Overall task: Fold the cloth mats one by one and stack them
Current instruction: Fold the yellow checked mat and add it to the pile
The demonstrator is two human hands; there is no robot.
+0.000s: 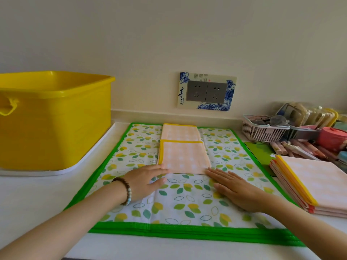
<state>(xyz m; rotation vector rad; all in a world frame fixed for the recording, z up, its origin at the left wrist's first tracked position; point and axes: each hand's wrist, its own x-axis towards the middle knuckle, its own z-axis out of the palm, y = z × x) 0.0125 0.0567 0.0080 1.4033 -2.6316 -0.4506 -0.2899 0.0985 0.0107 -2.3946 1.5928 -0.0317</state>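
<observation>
Right edge cuts off the stack of folded mats [319,184], and the clutter behind it is too blurred for me to read. I can't tell if the peach checked mat [184,158] is one piece or two overlapped. It lies mid-way on the green-edged leaf mat [187,203] on the surface [28,194]. Left hand [148,182] flat, fingers straight, tips touching its near left corner. Right hand [234,190] palm down, fingers together, tips at the near right corner. Both forearms reach in from below.

Folded peach mat [183,158], stack [319,184] rightward
</observation>
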